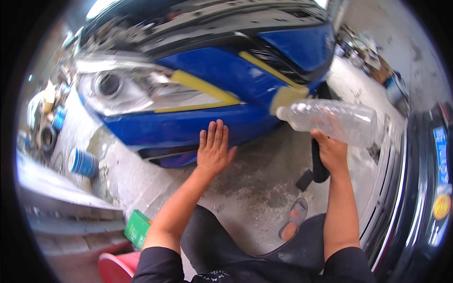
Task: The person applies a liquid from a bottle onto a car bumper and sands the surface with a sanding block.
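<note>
A blue car bumper [188, 125] fills the upper middle, with yellow masking tape [203, 87] along the headlight [127, 89] edge. My left hand [213, 150] lies flat against the bumper's lower face, fingers straight and together. My right hand [332, 153] holds a clear plastic bottle [335, 120], tipped sideways with its neck toward the bumper. A black strip [317, 162] hangs down beside that hand; whether the hand holds it too I cannot tell.
Wet concrete floor [255, 188] lies below the bumper. A blue can [82, 162] stands at left, a green box [138, 228] and a red stool [115, 269] near my left side. A dark car's chrome edge [401, 188] runs along the right. My sandalled foot [293, 221] rests on the floor.
</note>
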The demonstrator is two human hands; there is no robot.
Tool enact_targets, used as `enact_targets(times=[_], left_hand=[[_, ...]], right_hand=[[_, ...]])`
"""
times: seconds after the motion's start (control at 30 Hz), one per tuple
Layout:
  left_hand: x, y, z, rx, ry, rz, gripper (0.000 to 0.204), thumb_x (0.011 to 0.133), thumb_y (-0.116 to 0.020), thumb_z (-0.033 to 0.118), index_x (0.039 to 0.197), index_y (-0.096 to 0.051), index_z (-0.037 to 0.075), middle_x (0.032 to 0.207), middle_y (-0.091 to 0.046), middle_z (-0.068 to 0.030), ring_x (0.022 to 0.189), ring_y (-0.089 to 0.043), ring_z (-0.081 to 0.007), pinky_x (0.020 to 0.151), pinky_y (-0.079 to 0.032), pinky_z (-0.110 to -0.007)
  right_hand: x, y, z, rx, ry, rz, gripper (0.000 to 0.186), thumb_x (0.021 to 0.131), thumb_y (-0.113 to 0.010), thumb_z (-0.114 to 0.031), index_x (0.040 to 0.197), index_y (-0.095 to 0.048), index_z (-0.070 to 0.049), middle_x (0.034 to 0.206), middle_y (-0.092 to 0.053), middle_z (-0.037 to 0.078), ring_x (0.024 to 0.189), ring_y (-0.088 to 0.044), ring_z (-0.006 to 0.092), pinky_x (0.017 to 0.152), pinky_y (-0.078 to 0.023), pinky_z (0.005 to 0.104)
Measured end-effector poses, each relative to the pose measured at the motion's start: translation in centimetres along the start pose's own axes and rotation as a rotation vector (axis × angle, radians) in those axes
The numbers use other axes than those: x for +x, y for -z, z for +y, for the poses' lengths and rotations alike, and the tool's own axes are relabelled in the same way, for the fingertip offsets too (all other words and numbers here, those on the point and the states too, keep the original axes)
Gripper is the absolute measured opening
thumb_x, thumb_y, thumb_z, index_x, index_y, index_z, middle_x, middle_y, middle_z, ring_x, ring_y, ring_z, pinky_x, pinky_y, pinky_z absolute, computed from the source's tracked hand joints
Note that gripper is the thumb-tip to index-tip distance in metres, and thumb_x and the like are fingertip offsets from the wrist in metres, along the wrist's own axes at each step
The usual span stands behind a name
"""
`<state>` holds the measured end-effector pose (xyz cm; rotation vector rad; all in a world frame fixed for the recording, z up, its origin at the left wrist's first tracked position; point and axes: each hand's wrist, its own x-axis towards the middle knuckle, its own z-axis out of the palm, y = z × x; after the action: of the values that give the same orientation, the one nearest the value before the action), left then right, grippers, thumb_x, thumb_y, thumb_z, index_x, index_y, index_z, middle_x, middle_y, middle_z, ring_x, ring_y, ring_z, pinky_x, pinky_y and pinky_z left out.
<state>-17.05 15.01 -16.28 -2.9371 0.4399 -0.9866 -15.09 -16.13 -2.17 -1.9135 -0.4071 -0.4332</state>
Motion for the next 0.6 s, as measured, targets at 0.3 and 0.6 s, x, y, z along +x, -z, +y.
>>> enact_targets(times=[0.3, 0.6], left_hand=[[11.9, -1.8, 7.8, 0.380, -0.484, -0.236, 0.072, 0.088, -0.055, 0.044, 0.146, -0.036, 0.005, 0.157, -0.024, -0.0096, 0.148, -0.014, -0.0237, 0.119, -0.009, -0.045], [19.2, -2.1, 11.1, 0.618, -0.646, -0.301, 0.081, 0.086, -0.055, 0.056, 0.148, -0.033, 0.009, 0.156, -0.025, -0.0073, 0.147, -0.015, -0.0258, 0.118, -0.011, -0.051]], right_hand=[[1.2, 3.8, 1.1, 0.180, 0.045, 0.283, 0.055, 0.082, -0.076, -0.037, 0.120, -0.060, 0.000, 0.106, -0.065, 0.009, 0.099, -0.060, 0.0185, 0.089, -0.046, 0.0327], [2.9, 8.4, 5.1, 0.201, 0.071, 0.355, 0.056, 0.084, -0.072, -0.044, 0.118, -0.061, 0.000, 0.107, -0.066, 0.012, 0.100, -0.061, 0.0235, 0.090, -0.046, 0.0349]])
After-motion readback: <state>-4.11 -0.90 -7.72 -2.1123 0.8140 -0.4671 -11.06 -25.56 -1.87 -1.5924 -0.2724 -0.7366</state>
